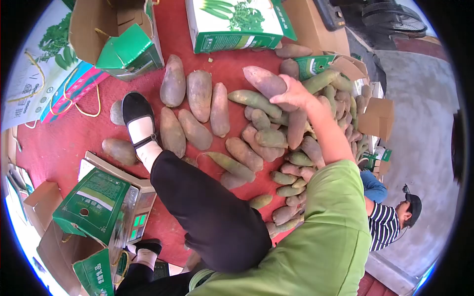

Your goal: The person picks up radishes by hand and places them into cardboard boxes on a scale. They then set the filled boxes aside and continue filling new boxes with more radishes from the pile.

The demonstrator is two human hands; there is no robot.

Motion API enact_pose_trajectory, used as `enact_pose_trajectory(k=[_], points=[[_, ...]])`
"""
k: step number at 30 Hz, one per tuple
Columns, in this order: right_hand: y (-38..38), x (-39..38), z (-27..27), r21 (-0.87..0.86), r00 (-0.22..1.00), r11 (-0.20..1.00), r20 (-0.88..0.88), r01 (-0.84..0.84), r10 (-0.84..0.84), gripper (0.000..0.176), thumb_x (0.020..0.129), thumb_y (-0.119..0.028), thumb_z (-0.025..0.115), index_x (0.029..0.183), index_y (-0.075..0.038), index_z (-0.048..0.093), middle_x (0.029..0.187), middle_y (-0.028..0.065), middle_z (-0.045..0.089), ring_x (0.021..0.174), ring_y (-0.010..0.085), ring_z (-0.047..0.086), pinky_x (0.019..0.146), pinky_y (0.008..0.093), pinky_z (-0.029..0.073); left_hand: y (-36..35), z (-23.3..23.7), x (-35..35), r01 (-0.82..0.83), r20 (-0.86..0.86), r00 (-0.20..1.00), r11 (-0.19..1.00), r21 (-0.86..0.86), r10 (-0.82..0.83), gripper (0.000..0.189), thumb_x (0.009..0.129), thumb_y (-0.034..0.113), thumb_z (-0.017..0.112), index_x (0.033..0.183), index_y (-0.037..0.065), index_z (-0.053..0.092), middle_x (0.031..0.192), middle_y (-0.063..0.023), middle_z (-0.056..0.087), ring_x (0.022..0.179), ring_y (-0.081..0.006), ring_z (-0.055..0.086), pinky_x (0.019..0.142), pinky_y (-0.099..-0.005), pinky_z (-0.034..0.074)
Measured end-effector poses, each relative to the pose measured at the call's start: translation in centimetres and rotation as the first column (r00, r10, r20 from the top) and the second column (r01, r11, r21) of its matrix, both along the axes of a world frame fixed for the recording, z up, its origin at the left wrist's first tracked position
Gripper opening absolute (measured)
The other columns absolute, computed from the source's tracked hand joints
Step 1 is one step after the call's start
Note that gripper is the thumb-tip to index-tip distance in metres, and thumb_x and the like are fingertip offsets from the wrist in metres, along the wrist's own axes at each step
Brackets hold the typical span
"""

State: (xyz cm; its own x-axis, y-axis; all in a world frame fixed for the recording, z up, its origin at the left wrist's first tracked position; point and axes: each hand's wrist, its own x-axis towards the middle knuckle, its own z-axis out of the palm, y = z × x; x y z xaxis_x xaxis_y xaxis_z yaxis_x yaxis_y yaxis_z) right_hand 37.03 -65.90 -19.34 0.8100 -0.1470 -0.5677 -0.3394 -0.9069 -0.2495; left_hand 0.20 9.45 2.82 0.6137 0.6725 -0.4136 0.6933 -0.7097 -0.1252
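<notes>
My right hand (294,93) is closed round one end of a large, pinkish, soil-dusted radish (261,80), lifted over a heap. Beneath it lie several green and earthy-purple radishes, among them a long green radish (253,102) and an upright-looking purple radish (296,129). Bigger radishes rest spaced apart left of the hand, including a thick purple radish (199,96) and a slimmer one (220,110). My left hand does not show.
A green-and-white carton (237,42) stands ahead, with an open carton (131,52) beside it. At lower left, a green box (91,202) sits on a scale (140,207) with a lit display. My foot (139,118) is among the radishes. A person in a striped shirt (385,224) is at right.
</notes>
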Motion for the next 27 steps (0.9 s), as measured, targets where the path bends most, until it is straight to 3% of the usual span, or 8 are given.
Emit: enact_pose_trajectory(k=[3,8,11,17,20,22,25,27], points=[[-0.4,-1.5,0.5,0.049,0.998,0.997,-0.033,0.054,-0.052,0.090,0.054,-0.043,0.082,0.129,-0.005,0.048,0.122,0.0201,0.057,0.116,0.0331,0.053,0.099,0.0371,0.041,-2.8,0.4,2.2,-0.155,0.171,0.971,0.983,-0.095,0.169,0.047,0.083,0.030,0.064,0.120,0.002,0.055,0.109,-0.0257,0.060,0.094,-0.0355,0.057,0.086,-0.0442,0.043],[-2.3,-7.2,2.7,0.097,0.978,0.975,-0.084,0.201,-0.193,0.093,0.054,-0.040,0.082,0.129,0.001,0.045,0.120,0.0195,0.056,0.114,0.0290,0.053,0.098,0.0353,0.040,-6.0,1.0,4.7,-0.244,0.245,0.924,0.947,-0.209,0.293,0.053,0.080,0.026,0.064,0.128,0.006,0.053,0.111,-0.0239,0.061,0.097,-0.0371,0.059,0.090,-0.0445,0.042],[-2.7,-11.3,4.5,0.088,0.961,0.962,-0.131,0.257,-0.245,0.094,0.053,-0.039,0.082,0.128,0.003,0.045,0.119,0.0195,0.056,0.113,0.0280,0.053,0.098,0.0346,0.040,-3.4,0.1,2.9,-0.203,0.239,0.938,0.956,-0.211,0.252,0.054,0.082,0.025,0.064,0.130,0.005,0.051,0.118,-0.0221,0.059,0.105,-0.0361,0.057,0.095,-0.0443,0.040],[-3.7,-13.5,6.2,0.188,0.943,0.927,-0.143,0.325,-0.301,0.092,0.045,-0.031,0.084,0.123,0.003,0.050,0.115,0.0174,0.058,0.109,0.0268,0.055,0.096,0.0333,0.041,-3.4,0.0,2.2,-0.196,0.235,0.944,0.966,-0.165,0.232,0.049,0.083,0.027,0.064,0.124,0.003,0.053,0.114,-0.0228,0.059,0.100,-0.0343,0.056,0.091,-0.0438,0.041],[-2.1,-10.0,7.0,0.182,0.976,0.965,0.070,0.191,-0.206,0.089,0.047,-0.031,0.082,0.123,0.001,0.050,0.116,0.0170,0.058,0.110,0.0290,0.054,0.096,0.0347,0.041,-3.9,0.0,2.9,-0.180,0.228,0.949,0.969,-0.168,0.216,0.047,0.083,0.028,0.064,0.121,0.001,0.054,0.112,-0.0231,0.059,0.097,-0.0334,0.056,0.088,-0.0436,0.041],[-1.1,-5.9,5.7,0.059,0.985,0.998,0.175,-0.027,0.017,0.089,0.047,-0.031,0.082,0.125,-0.002,0.049,0.119,0.0174,0.057,0.112,0.0321,0.053,0.097,0.0374,0.042,-4.4,0.2,3.3,-0.173,0.230,0.951,0.971,-0.166,0.208,0.046,0.084,0.028,0.065,0.119,0.000,0.055,0.111,-0.0234,0.060,0.096,-0.0328,0.055,0.087,-0.0434,0.042],[1.8,-0.1,2.4,-0.155,0.958,0.973,0.206,-0.171,0.201,0.090,0.047,-0.033,0.081,0.127,-0.009,0.049,0.123,0.0125,0.055,0.117,0.0315,0.049,0.098,0.0415,0.041,-5.2,0.5,4.1,-0.160,0.221,0.956,0.973,-0.165,0.195,0.045,0.084,0.029,0.065,0.117,-0.001,0.056,0.109,-0.0237,0.060,0.093,-0.0319,0.055,0.084,-0.0431,0.042],[4.1,3.3,-0.2,-0.155,0.961,0.968,0.164,-0.199,0.224,0.088,0.047,-0.030,0.082,0.127,-0.013,0.050,0.123,0.0095,0.055,0.117,0.0313,0.048,0.097,0.0454,0.041,-5.7,0.9,4.7,-0.150,0.206,0.961,0.975,-0.162,0.182,0.044,0.085,0.029,0.065,0.115,-0.002,0.057,0.107,-0.0239,0.060,0.091,-0.0313,0.055,0.083,-0.0430,0.043]])
